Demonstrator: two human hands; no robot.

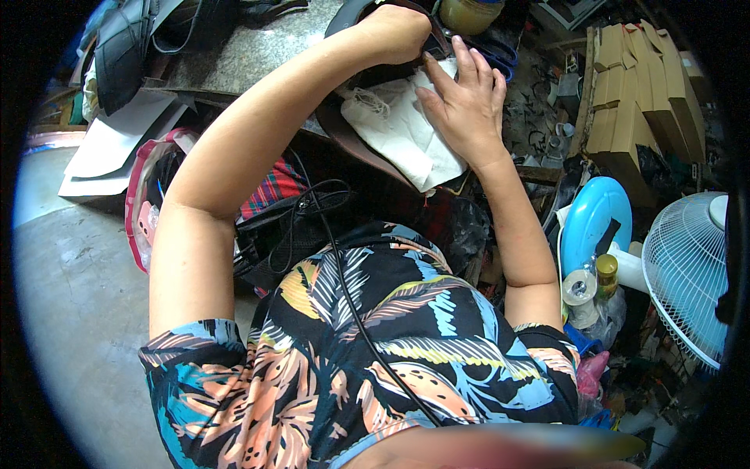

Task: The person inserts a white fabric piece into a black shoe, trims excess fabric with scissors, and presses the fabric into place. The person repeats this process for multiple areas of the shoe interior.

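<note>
While the person is leaning over a crowded workbench, both arms are reaching forward to one spot:

Left hand: the left hand [397, 33] is curling into a closed fist over a dark curved piece [355, 14], seemingly pressing it down so it is not shifting; what the fingers are pinching is hidden.

Right hand: the right hand [466, 100] is lying flat, fingers spread open, gripping nothing, pinning the white cloth [402, 129] against the bench.

White cloth: it is sitting just under both hands, on the brown bench edge [344, 137], likely protecting the work.

Surroundings: a stone slab [250, 51] is lying left; cardboard boxes [637, 94], a blue plastic lid [590, 219] and a white fan [691, 273] are crowding the right.
</note>
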